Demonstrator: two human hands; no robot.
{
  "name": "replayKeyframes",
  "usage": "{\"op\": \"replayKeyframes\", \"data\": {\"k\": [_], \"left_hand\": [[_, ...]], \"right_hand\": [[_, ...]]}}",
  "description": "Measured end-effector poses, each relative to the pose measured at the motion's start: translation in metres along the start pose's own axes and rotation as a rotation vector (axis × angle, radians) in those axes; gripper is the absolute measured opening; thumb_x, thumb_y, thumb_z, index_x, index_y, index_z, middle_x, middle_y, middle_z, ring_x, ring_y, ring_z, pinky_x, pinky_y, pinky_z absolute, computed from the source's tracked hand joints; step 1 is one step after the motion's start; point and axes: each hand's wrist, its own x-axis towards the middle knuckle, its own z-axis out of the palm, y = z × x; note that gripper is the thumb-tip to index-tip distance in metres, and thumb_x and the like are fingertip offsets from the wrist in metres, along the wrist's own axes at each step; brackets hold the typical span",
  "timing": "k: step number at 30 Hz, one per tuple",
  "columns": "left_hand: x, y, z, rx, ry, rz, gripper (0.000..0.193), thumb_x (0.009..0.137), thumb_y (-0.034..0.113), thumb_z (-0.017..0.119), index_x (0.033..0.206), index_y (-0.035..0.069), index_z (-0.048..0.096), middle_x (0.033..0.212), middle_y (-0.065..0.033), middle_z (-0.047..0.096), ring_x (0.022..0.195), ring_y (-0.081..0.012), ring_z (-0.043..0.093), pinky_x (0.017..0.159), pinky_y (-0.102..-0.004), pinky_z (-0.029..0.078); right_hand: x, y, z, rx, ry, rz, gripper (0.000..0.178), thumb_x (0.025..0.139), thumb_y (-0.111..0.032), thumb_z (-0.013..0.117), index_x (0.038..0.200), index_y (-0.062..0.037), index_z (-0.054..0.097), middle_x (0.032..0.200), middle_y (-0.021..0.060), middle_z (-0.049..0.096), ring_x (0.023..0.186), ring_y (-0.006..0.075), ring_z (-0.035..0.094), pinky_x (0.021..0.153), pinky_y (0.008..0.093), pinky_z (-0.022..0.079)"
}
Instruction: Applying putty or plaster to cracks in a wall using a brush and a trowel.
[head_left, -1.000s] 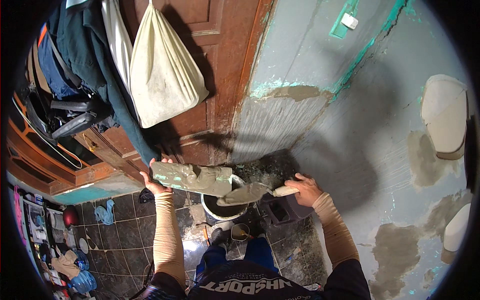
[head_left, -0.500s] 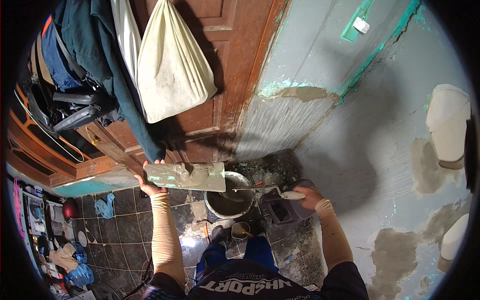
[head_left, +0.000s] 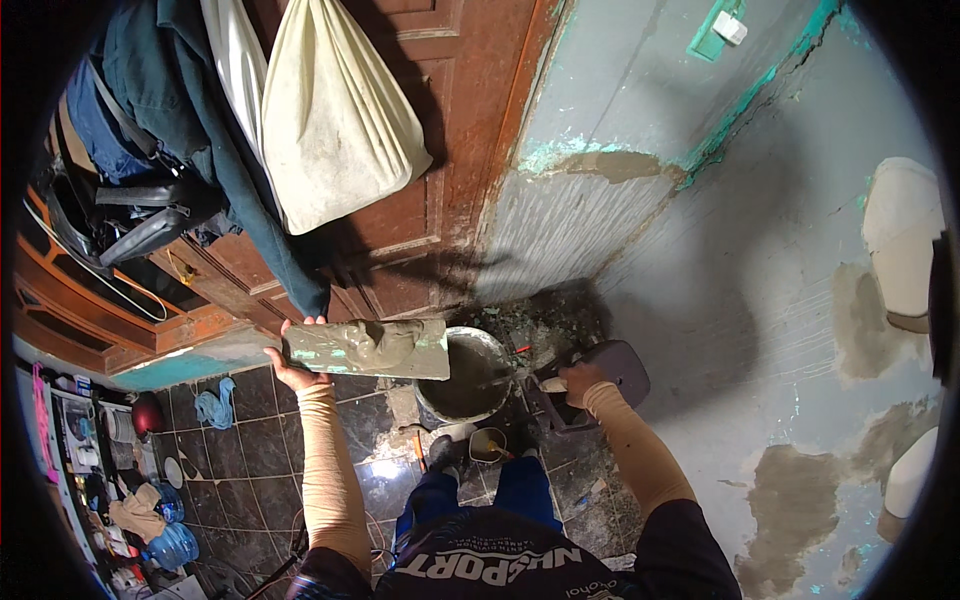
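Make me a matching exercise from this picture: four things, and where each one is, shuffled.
Things:
1. Long rectangular mortar-smeared board
2. Pale-handled metal trowel
3. Bulging cream cloth sack
4. Crumpled light-blue cloth

Places:
A. On the dark floor tiles
B. In the person's right hand
C. Hanging before the brown wooden door
D. In the person's left hand

Pairs: 1-D, 2-B, 3-C, 4-A

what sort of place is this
Probably a room in a home under repair: there's a round, pale-rimmed bucket of wet-looking grey mortar, a scratched grey wall with brownish patches, and a dark green cloth garment hanging nearby.
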Motion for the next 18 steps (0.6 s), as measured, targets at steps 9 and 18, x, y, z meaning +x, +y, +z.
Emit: {"op": "replayKeyframes", "data": {"k": [9, 18], "left_hand": [[0.000, -0.007, -0.004, -0.002, -0.012, -0.011, 0.067, 0.081, 0.063, 0.048, 0.117, 0.007, 0.049, 0.105, -0.0258, 0.057, 0.100, -0.0438, 0.054, 0.088, -0.0536, 0.043], [-0.001, -0.020, 0.006, -0.045, -0.026, -0.051, 0.069, 0.080, 0.063, 0.047, 0.120, 0.007, 0.047, 0.107, -0.0249, 0.057, 0.102, -0.0432, 0.054, 0.089, -0.0534, 0.042]], "right_hand": [[0.012, -0.015, 0.008, 0.020, 0.062, -0.052, 0.046, 0.069, -0.023, 0.064, 0.112, -0.0094, 0.056, 0.097, 0.0126, 0.062, 0.095, 0.0305, 0.058, 0.080, 0.0425, 0.048], [0.021, -0.051, 0.000, 0.227, 0.038, -0.013, 0.038, 0.071, -0.022, 0.065, 0.107, -0.0112, 0.062, 0.101, 0.0131, 0.063, 0.094, 0.0321, 0.060, 0.080, 0.0437, 0.049]]}}
